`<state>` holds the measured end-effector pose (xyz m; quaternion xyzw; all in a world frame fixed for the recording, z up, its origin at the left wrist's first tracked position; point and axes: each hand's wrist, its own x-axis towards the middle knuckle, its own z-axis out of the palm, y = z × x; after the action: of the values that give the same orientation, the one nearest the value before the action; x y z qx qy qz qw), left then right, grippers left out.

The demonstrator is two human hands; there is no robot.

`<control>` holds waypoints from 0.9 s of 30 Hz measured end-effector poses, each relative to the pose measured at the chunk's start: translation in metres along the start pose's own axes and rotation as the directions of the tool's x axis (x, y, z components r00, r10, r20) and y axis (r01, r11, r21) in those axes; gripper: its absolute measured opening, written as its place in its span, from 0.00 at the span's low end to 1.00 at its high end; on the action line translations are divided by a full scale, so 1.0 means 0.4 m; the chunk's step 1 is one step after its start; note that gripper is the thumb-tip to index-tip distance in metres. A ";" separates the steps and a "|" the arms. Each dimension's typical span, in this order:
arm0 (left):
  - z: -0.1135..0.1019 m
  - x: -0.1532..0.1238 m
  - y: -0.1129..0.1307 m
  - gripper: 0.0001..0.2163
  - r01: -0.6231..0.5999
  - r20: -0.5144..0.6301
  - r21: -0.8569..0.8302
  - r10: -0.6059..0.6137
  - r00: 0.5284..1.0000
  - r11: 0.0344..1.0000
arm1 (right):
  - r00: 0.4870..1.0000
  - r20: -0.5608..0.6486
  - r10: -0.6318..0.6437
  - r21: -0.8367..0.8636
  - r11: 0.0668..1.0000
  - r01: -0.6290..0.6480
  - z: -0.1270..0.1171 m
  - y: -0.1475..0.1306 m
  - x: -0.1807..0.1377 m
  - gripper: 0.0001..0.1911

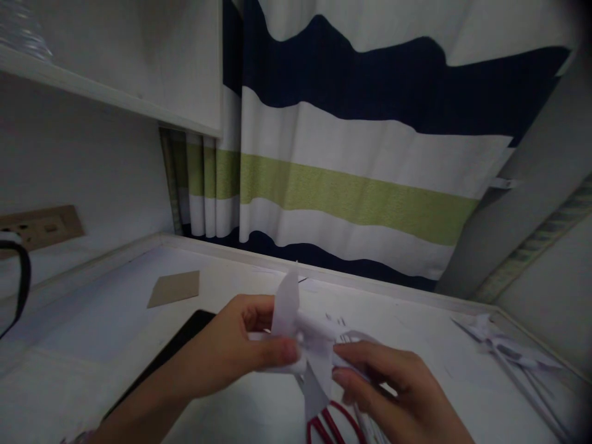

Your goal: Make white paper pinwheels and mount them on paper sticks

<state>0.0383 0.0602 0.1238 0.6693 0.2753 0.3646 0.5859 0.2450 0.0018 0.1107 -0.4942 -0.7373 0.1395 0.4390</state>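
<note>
Between my two hands, above the white desk, is a white paper pinwheel (319, 348) with curved blades standing out on several sides. My left hand (226, 354) grips it from the left, the thumb pressed near its middle. On the other side my right hand (393, 385) pinches a blade between thumb and fingers. Scissors with red handles (330, 425) lie under the pinwheel, their blades mostly hidden. Several thin pale sticks (365, 425) show beneath my right hand, partly covered.
A second white paper piece like a pinwheel (504, 345) lies with sticks at the desk's right edge. Brown card (173, 288) rests at the back left. A flat black object (161, 354) lies under my left forearm. Behind the desk hangs a striped curtain (351, 185).
</note>
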 end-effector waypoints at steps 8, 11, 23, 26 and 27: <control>-0.006 0.048 -0.089 0.22 -0.084 -0.040 -0.060 0.082 0.996 0.995 | 0.904 -0.212 0.371 0.577 0.794 -0.191 -0.012 0.007 0.053 0.06; 0.075 0.068 -0.125 0.18 0.017 0.033 0.138 -0.022 0.999 0.990 | 0.872 -0.307 0.381 0.599 0.790 -0.134 -0.020 0.010 0.079 0.07; 0.215 0.189 -0.138 0.13 -0.075 -0.110 -0.206 0.053 0.992 0.976 | 0.806 -0.551 0.216 0.444 0.894 0.064 -0.060 0.084 0.142 0.26; 0.206 0.190 -0.152 0.13 -0.075 -0.119 -0.235 0.048 0.992 0.969 | 0.806 -0.582 0.109 0.339 0.933 0.119 -0.072 0.092 0.130 0.27; 0.204 0.189 -0.155 0.13 -0.075 -0.116 -0.240 0.048 0.992 0.968 | 0.814 -0.575 0.078 0.310 0.942 0.129 -0.075 0.090 0.130 0.27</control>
<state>0.1522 0.0826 0.0715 0.5794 0.2391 0.4498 0.6363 0.2838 0.0560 0.1314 -0.4211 -0.5403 0.0997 0.7217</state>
